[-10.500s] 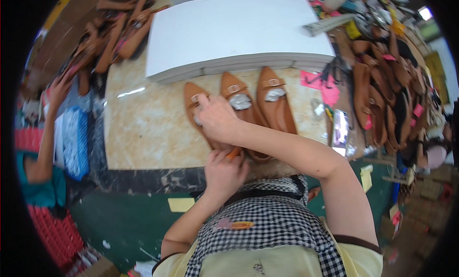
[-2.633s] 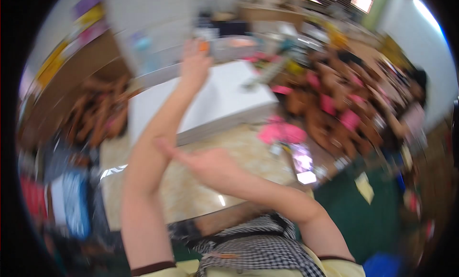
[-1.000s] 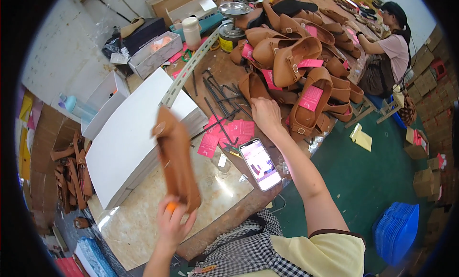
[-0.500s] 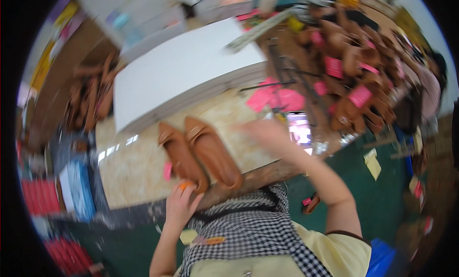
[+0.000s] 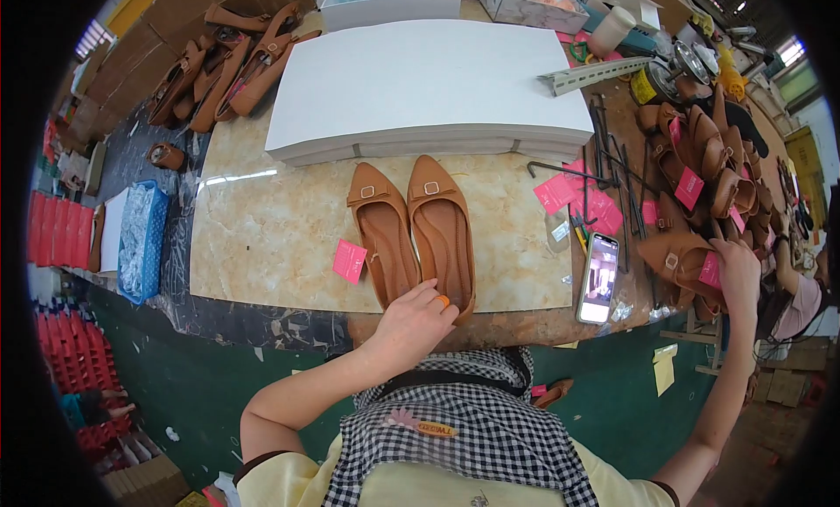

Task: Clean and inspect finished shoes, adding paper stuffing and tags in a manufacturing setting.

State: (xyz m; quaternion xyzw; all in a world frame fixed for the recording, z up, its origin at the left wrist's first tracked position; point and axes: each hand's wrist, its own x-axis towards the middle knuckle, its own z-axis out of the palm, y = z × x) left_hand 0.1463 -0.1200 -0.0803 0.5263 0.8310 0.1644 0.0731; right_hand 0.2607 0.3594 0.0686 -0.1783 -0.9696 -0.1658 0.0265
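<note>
A pair of brown pointed flats (image 5: pixel 442 236) with square buckles lies side by side on the marbled board, toes pointing away from me. A pink tag (image 5: pixel 349 260) sticks out beside the left shoe. My left hand (image 5: pixel 416 323), an orange band round one finger, has its fingers closed over the heels of the pair. Far to the right, my right hand (image 5: pixel 737 269) grips the heel end of another brown flat (image 5: pixel 672 255) at the edge of a shoe pile. That flat carries a pink tag (image 5: pixel 710 269), partly under my fingers.
Behind the pair lies a thick stack of white sheets (image 5: pixel 420 87). A phone (image 5: pixel 598 279), black hooked rods (image 5: pixel 604 148) and pink tags (image 5: pixel 560 192) are right of the board. More brown flats (image 5: pixel 219 83) lie far left, above a blue basket (image 5: pixel 143 244).
My right hand has swung from above the board out to the pile on the right and taken hold of a flat there. My left hand has stayed at the pair's heels. The view has shifted.
</note>
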